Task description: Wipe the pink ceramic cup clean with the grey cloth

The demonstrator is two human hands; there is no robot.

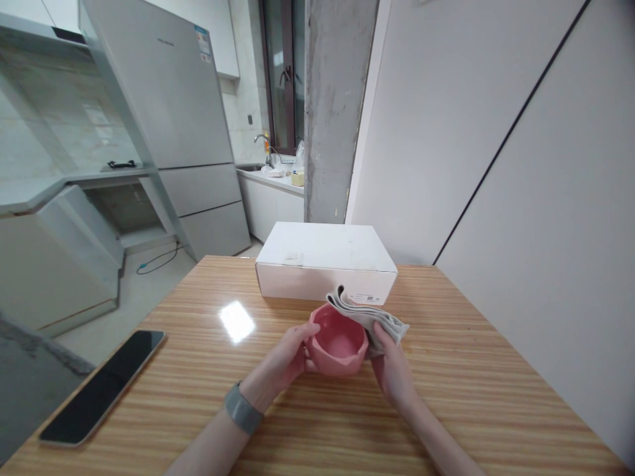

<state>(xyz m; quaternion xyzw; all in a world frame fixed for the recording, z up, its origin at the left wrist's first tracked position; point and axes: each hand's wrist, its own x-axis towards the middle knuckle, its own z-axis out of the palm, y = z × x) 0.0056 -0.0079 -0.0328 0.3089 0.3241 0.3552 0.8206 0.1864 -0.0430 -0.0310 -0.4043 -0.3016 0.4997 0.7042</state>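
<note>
A pink faceted bowl (341, 363) is tilted toward me above the wooden table, its inside showing. My left hand (292, 347) grips its left side, thumb over the rim and fingers beneath. On the bowl's right side, my right hand (389, 363) is closed on a folded grey cloth (370, 316), thumb on top. Part of the cloth lies over the bowl's far right rim. The fingertips of my right hand are hidden behind the cloth and bowl.
A white box (325, 281) stands on the table (446, 383) just beyond the bowl. At the left edge lies a black phone-like slab (106, 387). A white wall (496, 132) rises along the right. Farther back are a fridge (173, 99) and a sink counter (275, 195).
</note>
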